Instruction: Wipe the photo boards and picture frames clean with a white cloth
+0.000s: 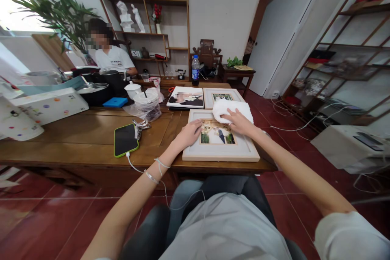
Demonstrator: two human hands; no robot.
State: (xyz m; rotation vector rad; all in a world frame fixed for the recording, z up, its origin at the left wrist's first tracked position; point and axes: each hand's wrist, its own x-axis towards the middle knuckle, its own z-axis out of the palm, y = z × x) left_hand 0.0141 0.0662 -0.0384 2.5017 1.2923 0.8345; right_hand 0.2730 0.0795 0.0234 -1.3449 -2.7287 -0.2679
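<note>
A light wooden picture frame (190, 152) with a wide white mat lies flat near the table's front edge. Inside it is a photo (227, 135) of figures outdoors, partly covered by my hands. My left hand (192, 132) rests flat on the frame's left side, fingers stretched out and holding nothing. At the upper right, my right hand (237, 122) grips a white cloth (233, 109), pressing it onto the frame. The cloth overlaps a second white frame (209, 95) lying just behind. Left of that one is a photo album (185, 98) with a picture on its cover.
A charging phone (125, 140) with its cable lies left of my arm, beside a crumpled silver wrapper (140, 129). Farther off stand a bagged cup (145, 99), a blue box (115, 102), a pan (93, 91) and a bottle (195, 71). Another person (112, 59) sits across the table.
</note>
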